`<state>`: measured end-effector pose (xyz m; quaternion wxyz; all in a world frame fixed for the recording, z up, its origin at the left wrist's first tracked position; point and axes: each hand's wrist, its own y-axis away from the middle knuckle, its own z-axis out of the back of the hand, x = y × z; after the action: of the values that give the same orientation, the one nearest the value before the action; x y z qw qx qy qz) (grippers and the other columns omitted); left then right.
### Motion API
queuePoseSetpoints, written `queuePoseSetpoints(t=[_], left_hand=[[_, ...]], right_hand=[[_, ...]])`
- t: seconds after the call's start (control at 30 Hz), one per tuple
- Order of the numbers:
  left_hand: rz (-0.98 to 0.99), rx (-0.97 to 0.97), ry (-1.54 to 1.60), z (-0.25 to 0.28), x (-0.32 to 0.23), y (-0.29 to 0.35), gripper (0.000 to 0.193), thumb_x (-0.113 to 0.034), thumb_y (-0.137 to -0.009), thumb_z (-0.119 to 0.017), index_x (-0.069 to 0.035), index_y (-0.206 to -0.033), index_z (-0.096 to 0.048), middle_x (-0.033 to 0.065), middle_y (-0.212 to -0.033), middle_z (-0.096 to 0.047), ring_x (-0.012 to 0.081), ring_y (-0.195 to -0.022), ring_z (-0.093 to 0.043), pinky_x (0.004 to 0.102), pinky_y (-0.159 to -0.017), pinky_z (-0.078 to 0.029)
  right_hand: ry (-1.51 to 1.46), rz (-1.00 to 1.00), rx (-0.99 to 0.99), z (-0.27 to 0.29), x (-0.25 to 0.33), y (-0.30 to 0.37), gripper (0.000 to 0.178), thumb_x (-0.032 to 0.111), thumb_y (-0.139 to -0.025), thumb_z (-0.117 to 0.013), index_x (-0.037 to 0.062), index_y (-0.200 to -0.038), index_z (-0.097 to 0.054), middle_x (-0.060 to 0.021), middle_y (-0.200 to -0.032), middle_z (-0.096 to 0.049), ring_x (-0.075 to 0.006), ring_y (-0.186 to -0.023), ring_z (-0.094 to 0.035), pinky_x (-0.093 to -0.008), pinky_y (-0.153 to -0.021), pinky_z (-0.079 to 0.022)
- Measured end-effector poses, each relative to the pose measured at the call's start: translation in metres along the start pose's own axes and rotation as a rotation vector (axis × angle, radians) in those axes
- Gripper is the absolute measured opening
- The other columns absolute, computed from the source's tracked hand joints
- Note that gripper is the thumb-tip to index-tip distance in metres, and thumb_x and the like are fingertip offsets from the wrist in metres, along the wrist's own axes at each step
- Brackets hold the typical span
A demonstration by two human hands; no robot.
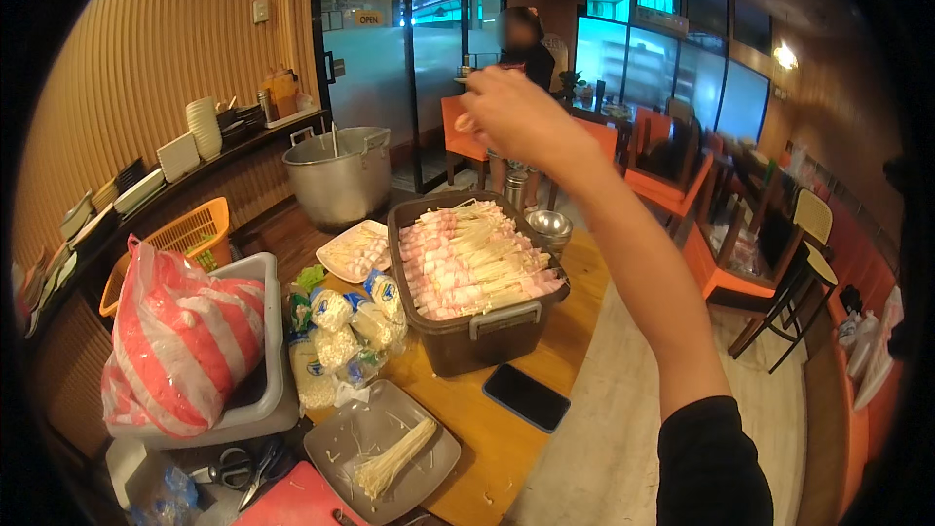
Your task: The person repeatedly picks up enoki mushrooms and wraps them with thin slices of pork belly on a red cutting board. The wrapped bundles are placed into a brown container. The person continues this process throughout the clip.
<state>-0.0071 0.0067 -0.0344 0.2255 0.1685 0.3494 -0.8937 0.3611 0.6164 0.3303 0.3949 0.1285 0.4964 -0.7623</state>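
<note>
Head view: right hand (521,117) aloft; fingers (479,84) bent, grip unclear; mushroom rolls (475,258) in tub (458,356)

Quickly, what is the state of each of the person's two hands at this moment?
Left hand: not in view.
Right hand: raised, fingers bent; whether it is fully closed or holds something cannot be told.

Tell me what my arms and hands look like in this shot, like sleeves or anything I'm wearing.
Only your right arm shows. A plain black sleeve ends around the elbow; beyond it the arm is bare. Your right hand has no glove, and nothing worn is visible at the wrist. Your left hand is out of view.
</note>
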Motion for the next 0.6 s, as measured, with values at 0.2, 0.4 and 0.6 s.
queuePoseSetpoints(t=[0.2, 0.4, 0.6], left_hand=[[-0.129, -0.073, -0.234, 0.004, -0.015, 0.000, 0.042, -0.003, -0.105, -0.064, 0.011, -0.144, -0.058, 0.0250, -0.119, -0.068, 0.0322, -0.088, -0.069, 0.0365, -0.074, -0.062], [0.118, -0.073, -0.204, 0.001, -0.009, 0.017, 0.036, -0.003, -0.105, -0.065, 0.010, -0.138, -0.060, 0.0218, -0.108, -0.071, 0.0290, -0.081, -0.070, 0.0360, -0.070, -0.062], [0.164, -0.106, -0.230, -0.003, -0.009, 0.022, 0.035, -0.009, -0.106, -0.067, 0.008, -0.136, -0.063, 0.0209, -0.104, -0.072, 0.0287, -0.082, -0.071, 0.0360, -0.071, -0.062]], right_hand=[[0.006, -0.033, 0.660, -0.106, 0.030, -0.049, 0.019, 0.013, -0.080, -0.086, 0.0055, -0.098, -0.083, -0.0159, -0.105, -0.080, -0.0368, -0.106, -0.076, -0.0488, -0.087, -0.062], [-0.366, 0.009, 0.880, -0.193, 0.071, -0.038, 0.015, 0.009, -0.083, -0.083, 0.0011, -0.096, -0.080, -0.0192, -0.106, -0.080, -0.0363, -0.100, -0.078, -0.0450, -0.079, -0.062], [-0.656, -0.089, 0.864, -0.222, 0.056, -0.025, 0.031, 0.030, -0.084, -0.089, 0.0052, -0.099, -0.079, -0.0194, -0.106, -0.078, -0.0373, -0.100, -0.076, -0.0479, -0.080, -0.060]])
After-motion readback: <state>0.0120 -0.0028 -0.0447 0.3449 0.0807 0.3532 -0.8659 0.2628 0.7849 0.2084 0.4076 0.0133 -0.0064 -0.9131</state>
